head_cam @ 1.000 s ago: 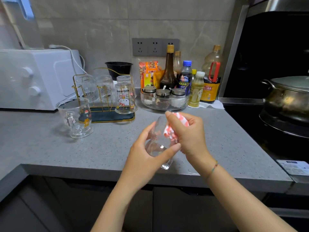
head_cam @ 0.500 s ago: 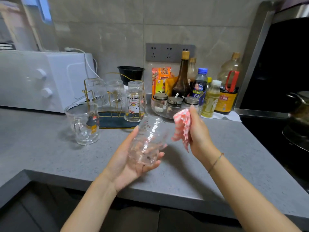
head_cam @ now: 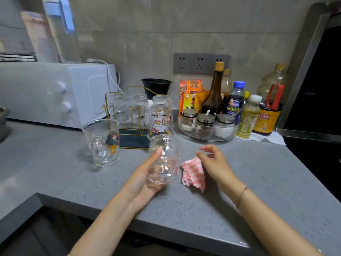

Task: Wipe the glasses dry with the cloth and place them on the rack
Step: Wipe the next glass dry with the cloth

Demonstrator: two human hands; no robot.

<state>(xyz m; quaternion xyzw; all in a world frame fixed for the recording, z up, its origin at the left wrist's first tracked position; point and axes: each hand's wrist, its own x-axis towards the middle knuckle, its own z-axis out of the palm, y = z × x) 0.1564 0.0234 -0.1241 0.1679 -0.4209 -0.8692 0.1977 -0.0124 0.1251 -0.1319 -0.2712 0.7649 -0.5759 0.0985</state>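
**Worktop (head_cam: 258, 191) edge close, glass (head_cam: 164, 159) in one hand**

Grey speckled stone runs under both arms. The left hand (head_cam: 144, 182) cups the clear glass from the side, thumb on its wall and fingers curled under its base, just in front of the gold wire rack (head_cam: 132, 139).

The right hand (head_cam: 214, 163) hangs with its fingers loosely apart, holding nothing, beside the crumpled pink-checked cloth (head_cam: 193, 174).

A smooth wall held one-handed could slip. The rack is crowded with upturned glasses, and a printed glass (head_cam: 160, 121) and a handled mug (head_cam: 103, 143) stand close, so a careless placement could knock them.

The glass is transparent, with a rippled wall and a thick base. It stands roughly upright. I see no droplets.
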